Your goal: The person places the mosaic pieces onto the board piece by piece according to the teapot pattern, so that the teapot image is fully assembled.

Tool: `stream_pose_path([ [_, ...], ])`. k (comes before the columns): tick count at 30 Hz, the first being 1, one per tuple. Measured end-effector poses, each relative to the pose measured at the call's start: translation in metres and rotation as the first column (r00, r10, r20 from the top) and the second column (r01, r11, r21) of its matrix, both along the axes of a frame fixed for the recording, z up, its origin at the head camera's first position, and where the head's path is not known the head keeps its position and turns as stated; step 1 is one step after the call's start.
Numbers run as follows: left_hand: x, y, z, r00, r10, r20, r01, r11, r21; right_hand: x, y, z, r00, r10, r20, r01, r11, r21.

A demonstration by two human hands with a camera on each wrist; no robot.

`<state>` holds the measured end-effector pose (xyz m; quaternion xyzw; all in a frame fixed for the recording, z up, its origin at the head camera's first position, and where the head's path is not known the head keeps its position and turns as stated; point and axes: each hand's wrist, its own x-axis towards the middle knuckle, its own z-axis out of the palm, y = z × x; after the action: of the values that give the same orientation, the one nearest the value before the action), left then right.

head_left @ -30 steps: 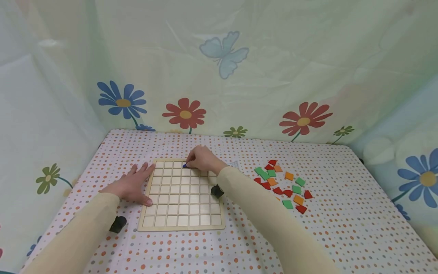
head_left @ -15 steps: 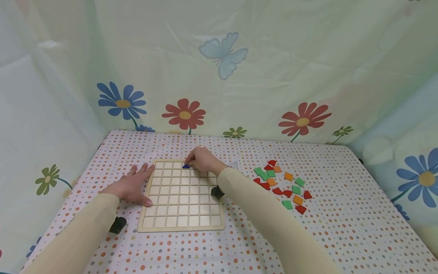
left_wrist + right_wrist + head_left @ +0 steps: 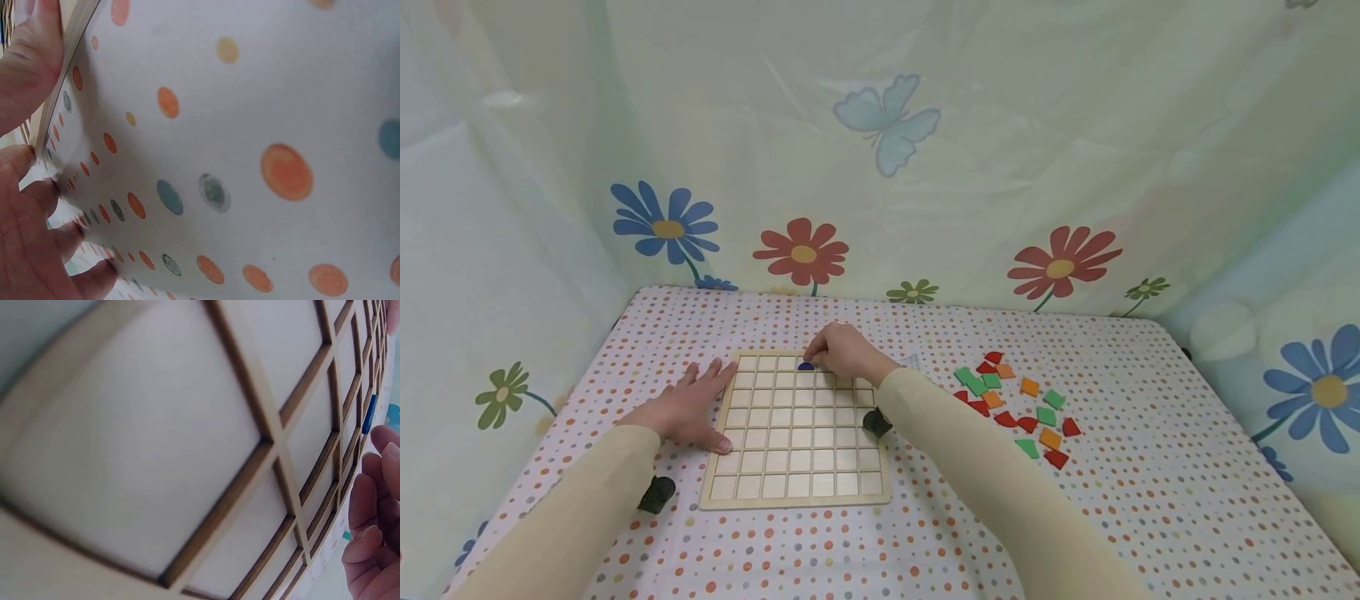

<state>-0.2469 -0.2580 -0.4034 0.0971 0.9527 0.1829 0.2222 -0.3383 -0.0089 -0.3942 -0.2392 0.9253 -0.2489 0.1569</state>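
We saw the blue piece in the far row of the wooden board, just left of the right hand's fingertips. Its long side ran left to right, along the row. The right hand was nearer, fingers curled close together, but we couldn't tell if they pinched it. The left hand was spread at the board's left edge. We saw red pieces, green pieces and orange pieces right of the board.
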Motion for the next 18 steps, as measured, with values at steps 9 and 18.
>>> stream_pose_path([
  [9,0.002,0.000,0.000,1.000,0.000,0.002,0.000,1.000,0.003,0.000,0.033,0.014,1.000,-0.023,-0.008,0.022,0.998,-0.054],
  [18,0.001,-0.002,0.000,1.000,-0.008,-0.002,0.008,1.000,0.005,0.010,0.119,0.030,0.993,-0.112,-0.034,0.107,0.986,-0.128],
])
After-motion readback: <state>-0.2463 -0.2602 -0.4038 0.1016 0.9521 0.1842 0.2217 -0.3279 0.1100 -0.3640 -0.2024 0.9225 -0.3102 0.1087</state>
